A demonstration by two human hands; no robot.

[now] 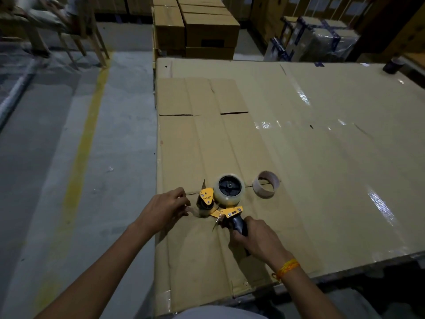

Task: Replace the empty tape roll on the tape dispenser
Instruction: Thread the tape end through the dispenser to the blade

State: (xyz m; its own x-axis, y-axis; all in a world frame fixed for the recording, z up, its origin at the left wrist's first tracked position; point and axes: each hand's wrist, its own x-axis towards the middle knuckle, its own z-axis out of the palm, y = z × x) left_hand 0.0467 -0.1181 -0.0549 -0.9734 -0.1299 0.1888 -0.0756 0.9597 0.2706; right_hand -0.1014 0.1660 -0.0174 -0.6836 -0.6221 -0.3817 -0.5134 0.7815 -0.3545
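Note:
A yellow tape dispenser point(208, 199) lies on the cardboard-covered table point(322, 146), near its front left. A full roll of clear tape point(222, 196) sits on the dispenser's black hub. My right hand point(255, 236) grips the black handle. My left hand point(166, 209) pinches the loose clear tape end at the dispenser's roller and blade end. An empty cardboard core point(266, 184) lies on the table just right of the dispenser, apart from it.
The table's left edge runs beside a concrete floor with a yellow line point(85, 143). Stacked cartons point(202, 26) stand behind the table. A dark tape roll point(393, 65) sits at the far right corner. Wooden chair legs point(76, 44) stand far left.

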